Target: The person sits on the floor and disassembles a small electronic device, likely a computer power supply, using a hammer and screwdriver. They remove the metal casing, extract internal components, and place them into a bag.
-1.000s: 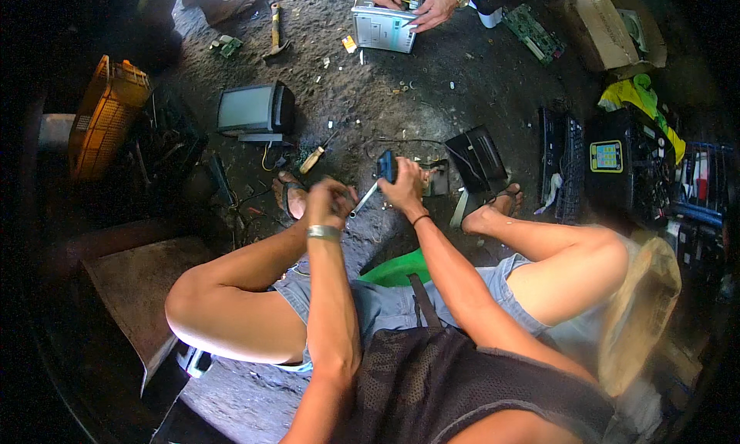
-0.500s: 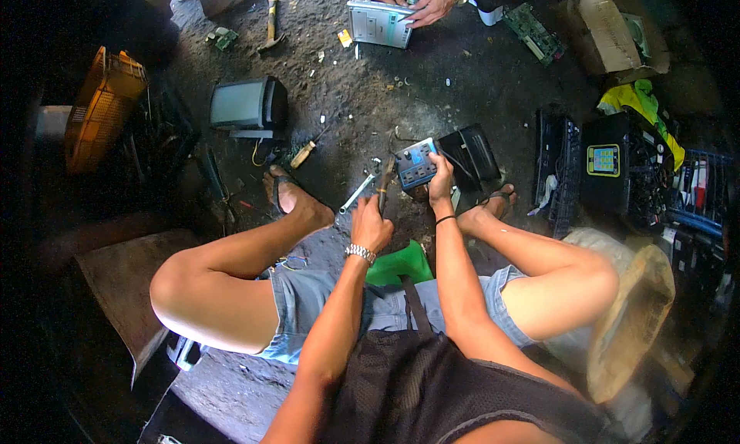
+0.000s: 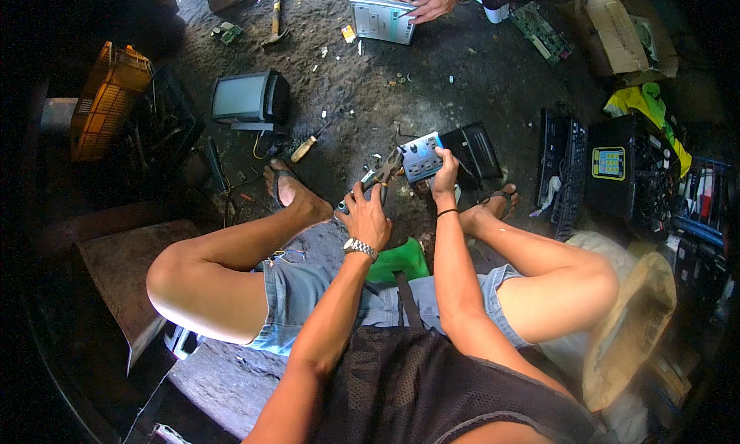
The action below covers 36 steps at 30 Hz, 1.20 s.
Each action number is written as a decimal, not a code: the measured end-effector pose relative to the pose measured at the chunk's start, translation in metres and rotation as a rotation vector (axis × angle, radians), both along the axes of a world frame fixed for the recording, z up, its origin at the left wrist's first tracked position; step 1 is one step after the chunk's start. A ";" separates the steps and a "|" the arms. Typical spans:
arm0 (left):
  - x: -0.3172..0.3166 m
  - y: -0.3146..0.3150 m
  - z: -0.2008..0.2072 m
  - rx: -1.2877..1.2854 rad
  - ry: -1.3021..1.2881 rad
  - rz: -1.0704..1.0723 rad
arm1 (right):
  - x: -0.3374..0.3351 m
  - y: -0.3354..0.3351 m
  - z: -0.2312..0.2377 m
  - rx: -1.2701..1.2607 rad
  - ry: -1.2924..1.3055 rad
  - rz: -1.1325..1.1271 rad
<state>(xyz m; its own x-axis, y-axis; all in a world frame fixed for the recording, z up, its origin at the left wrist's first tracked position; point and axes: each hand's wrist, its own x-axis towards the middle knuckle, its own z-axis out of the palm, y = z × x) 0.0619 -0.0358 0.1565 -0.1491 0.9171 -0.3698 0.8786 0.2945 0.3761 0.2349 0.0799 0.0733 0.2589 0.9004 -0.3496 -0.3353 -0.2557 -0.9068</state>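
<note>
My right hand (image 3: 445, 173) is closed around the right side of a blue-and-grey power box (image 3: 422, 159) with several outlets on its face. My left hand (image 3: 368, 219) grips a pair of pliers (image 3: 391, 166), its handles spread apart and its jaws against the box's left edge. Whether the jaws bite on anything is too small to tell. Just right of the box lies a black plastic housing (image 3: 472, 153). A silver wrench (image 3: 368, 177) rests on the ground, partly hidden by the pliers and my left fingers.
A screwdriver (image 3: 304, 149) and a small monitor (image 3: 250, 101) lie to the left, with a hammer (image 3: 275, 20) farther off. Across from me, another person's hands (image 3: 433, 2) work on a metal case (image 3: 381, 18). Black keyboards (image 3: 569, 166) stand at right; green cloth (image 3: 398, 262) lies between my legs.
My left hand has opened the pliers' handles wide, its fingers now spread over them. The box has tilted slightly in my right hand.
</note>
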 end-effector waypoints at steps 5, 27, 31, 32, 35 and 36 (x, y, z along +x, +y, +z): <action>0.002 0.004 -0.005 0.033 0.014 0.003 | -0.005 0.000 0.010 -0.017 -0.012 0.087; -0.031 0.028 -0.001 -0.015 0.043 -0.093 | 0.040 0.026 0.009 -0.153 -0.354 0.309; -0.015 0.027 -0.014 0.006 0.016 -0.077 | 0.046 0.032 0.038 0.085 -1.031 0.350; -0.012 0.027 -0.017 0.016 0.016 -0.076 | 0.046 0.037 0.044 0.187 -1.158 0.408; -0.005 0.026 -0.015 0.013 0.064 -0.133 | 0.023 0.046 0.066 0.072 -1.345 0.820; -0.002 0.028 -0.011 0.008 0.075 -0.150 | 0.016 0.047 0.066 0.100 -1.301 0.850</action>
<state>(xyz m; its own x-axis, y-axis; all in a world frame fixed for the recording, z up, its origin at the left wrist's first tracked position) 0.0597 -0.0079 0.1454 -0.0373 0.9341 -0.3552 0.9382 0.1551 0.3093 0.2513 0.1270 0.1394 -0.2544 0.9395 -0.2294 0.8732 0.1211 -0.4720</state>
